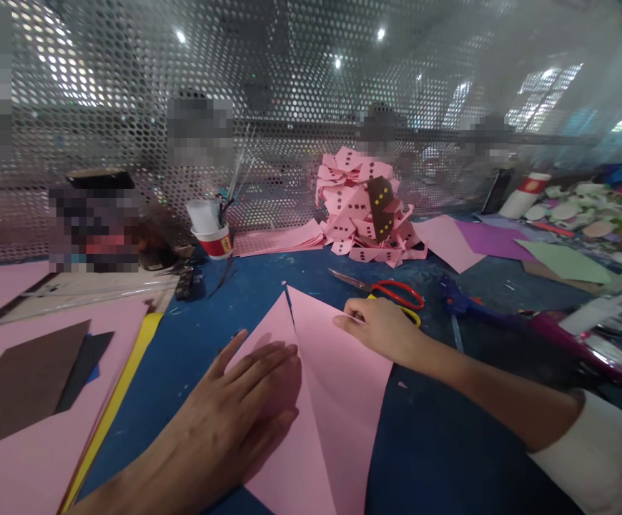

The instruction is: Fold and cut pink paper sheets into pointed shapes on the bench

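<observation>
In the head view a sheet of pink paper (337, 386) lies on the blue table, with a long line running down it and a small gap at its top point. My left hand (236, 408) rests flat on the left part of the sheet, fingers spread. At the sheet's upper right edge my right hand (383, 325) has its fingers curled in, the thumb on the paper; its other fingertips are partly hidden. Just behind that hand lie scissors (397, 292) with red and yellow handles, blades pointing left.
A blue glue gun (464, 304) and a magenta tool (584, 340) lie right. Behind stands a pink paper model (351, 200) with dark squares, beside a paper cup (214, 242) holding tools. Pink sheets (21, 472) with brown card (26, 379) lie left. Perforated metal (289, 86) closes the back.
</observation>
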The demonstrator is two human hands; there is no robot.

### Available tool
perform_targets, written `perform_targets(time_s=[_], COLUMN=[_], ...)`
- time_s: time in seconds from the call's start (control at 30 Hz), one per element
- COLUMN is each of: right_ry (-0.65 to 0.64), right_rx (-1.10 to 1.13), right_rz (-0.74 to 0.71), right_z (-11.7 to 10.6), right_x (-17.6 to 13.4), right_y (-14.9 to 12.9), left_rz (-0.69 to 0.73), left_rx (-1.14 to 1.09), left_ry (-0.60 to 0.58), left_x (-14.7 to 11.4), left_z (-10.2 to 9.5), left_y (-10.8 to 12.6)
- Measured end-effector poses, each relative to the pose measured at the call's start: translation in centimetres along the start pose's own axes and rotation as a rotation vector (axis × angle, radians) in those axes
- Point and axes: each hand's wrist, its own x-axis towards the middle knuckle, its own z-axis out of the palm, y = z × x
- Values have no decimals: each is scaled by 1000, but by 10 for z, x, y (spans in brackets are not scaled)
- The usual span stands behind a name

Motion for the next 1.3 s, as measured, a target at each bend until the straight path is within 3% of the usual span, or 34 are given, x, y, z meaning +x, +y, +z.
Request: perform_targets(time_s=[0.27, 0.67, 0.9, 1.17, 1.3], right_ry=[16, -125, -189, -189, -124], right_rx=[-30, -161, -174, -147, -118], right_rz=[-9, 10, 31, 28, 17], right_z=[2, -8, -14, -14, -9], right_x=[1, -1, 0, -1, -1], right_y=[1, 0, -8, -5, -1], left_rz=[52, 49, 31, 26, 34], left_rx=[31, 43, 15, 30, 29], left_ry=[1, -39, -5, -15, -6], left_x=[0, -2, -3, -2, 0], left_z=[0, 2, 5, 4, 0], left_y=[-1, -2, -1, 0, 2])
